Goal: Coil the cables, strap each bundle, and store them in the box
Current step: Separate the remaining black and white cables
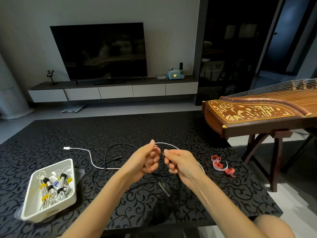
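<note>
Shown pinched in the curled-finger grip of left hand (147, 160) and right hand (180, 162) just above the desk (188, 127), slack looping beneath: thin black cable (123, 143), judged light, limp, springy, best taken near one plug end.

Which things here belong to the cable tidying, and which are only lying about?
For the job: left hand, right hand, black cable that both hold, white cable, straps, box, bundles in it.
Lying about: TV, zither, scale, rabbit figure.
</note>
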Available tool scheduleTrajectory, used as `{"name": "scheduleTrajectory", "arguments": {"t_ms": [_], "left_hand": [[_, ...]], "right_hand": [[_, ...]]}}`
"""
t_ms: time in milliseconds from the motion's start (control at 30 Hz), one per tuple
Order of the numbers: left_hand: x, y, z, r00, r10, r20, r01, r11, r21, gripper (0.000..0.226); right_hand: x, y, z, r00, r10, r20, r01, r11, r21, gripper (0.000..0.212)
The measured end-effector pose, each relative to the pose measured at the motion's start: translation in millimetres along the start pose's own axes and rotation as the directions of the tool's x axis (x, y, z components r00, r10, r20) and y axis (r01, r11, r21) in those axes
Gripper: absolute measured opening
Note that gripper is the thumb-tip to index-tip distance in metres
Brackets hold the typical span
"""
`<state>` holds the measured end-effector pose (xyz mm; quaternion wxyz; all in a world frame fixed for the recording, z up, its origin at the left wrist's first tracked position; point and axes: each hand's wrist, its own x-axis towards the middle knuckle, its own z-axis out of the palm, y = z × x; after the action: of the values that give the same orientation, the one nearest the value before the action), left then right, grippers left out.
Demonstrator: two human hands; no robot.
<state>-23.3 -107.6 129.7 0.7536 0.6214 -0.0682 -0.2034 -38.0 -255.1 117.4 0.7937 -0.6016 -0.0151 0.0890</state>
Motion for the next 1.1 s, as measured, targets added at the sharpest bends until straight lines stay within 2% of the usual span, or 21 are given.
{"name": "scheduleTrajectory", "arguments": {"t_ms": [133,267,333,400,433,500,567,600,700,767,833,867,900,967,1000,1100], "left_hand": [[6.3,-10.7,14.3,0.982,0.140,-0.124,-0.114,0.973,0.199,0.042],[7.3,-12.9,12.0,0.966,0.189,-0.177,-0.109,0.917,0.385,0.047],[7.1,-5.7,10.6,0.946,0.202,-0.253,-0.129,0.952,0.277,0.055],[10.9,4.9,4.2,0.931,0.154,-0.329,-0.200,0.974,-0.110,0.060],[12.4,11.7,-2.2,0.924,0.134,-0.357,-0.254,0.915,-0.313,0.062],[13.4,22.7,-21.4,0.911,0.108,-0.398,-0.319,0.797,-0.513,0.066],[10.9,32.5,-36.6,0.915,0.098,-0.392,-0.324,0.757,-0.567,0.059],[8.2,36.0,-42.0,0.912,0.102,-0.397,-0.326,0.768,-0.551,0.056],[8.2,39.5,-47.3,0.869,0.127,-0.477,-0.324,0.876,-0.356,0.053],[8.9,44.9,-51.3,0.817,0.164,-0.553,-0.324,0.923,-0.206,0.051],[6.1,53.5,-60.5,0.802,0.152,-0.577,-0.340,0.911,-0.233,0.046],[3.0,58.4,-66.1,0.816,0.132,-0.563,-0.352,0.886,-0.302,0.041],[-0.9,63.5,-70.1,0.836,0.113,-0.537,-0.360,0.851,-0.382,0.036],[-8.9,71.9,-74.4,0.874,0.095,-0.477,-0.365,0.776,-0.514,0.035],[-11.7,74.6,-76.8,0.887,0.090,-0.452,-0.365,0.736,-0.570,0.038],[-16.3,76.8,-78.8,0.916,0.073,-0.396,-0.354,0.612,-0.707,0.036]], "right_hand": [[-1.4,7.3,16.7,0.998,0.007,-0.068,-0.014,0.995,-0.101,0.032],[-3.8,10.2,21.0,0.986,0.058,-0.155,-0.086,0.980,-0.179,0.040],[-5.9,11.2,18.5,0.985,0.053,-0.165,-0.093,0.966,-0.243,0.041],[-9.1,14.0,12.7,0.993,0.033,-0.117,-0.069,0.945,-0.320,0.038],[-11.1,16.5,7.8,0.997,0.030,-0.074,-0.053,0.935,-0.349,0.036],[-15.4,21.5,-5.1,0.998,0.053,0.023,-0.040,0.925,-0.379,0.031],[-19.5,24.8,-19.1,0.991,0.087,0.106,-0.041,0.924,-0.381,0.026],[-20.3,26.1,-24.3,0.987,0.088,0.136,-0.028,0.919,-0.393,0.023],[-18.5,22.9,-33.4,0.986,0.037,0.160,0.043,0.882,-0.470,0.013],[-12.5,20.9,-37.3,0.982,-0.034,0.188,0.146,0.768,-0.623,0.013],[-5.9,19.7,-44.0,0.977,-0.069,0.201,0.208,0.509,-0.835,0.013],[-5.5,16.1,-46.9,0.976,-0.074,0.203,0.215,0.435,-0.875,0.015],[-6.2,13.2,-49.0,0.978,-0.065,0.199,0.206,0.484,-0.851,0.019],[-8.9,10.1,-51.8,0.983,-0.027,0.180,0.148,0.699,-0.700,0.018],[-9.4,8.9,-51.3,0.986,-0.016,0.163,0.118,0.761,-0.638,0.017],[-5.7,12.9,-52.8,0.996,-0.006,0.086,0.051,0.849,-0.526,0.016]]}}
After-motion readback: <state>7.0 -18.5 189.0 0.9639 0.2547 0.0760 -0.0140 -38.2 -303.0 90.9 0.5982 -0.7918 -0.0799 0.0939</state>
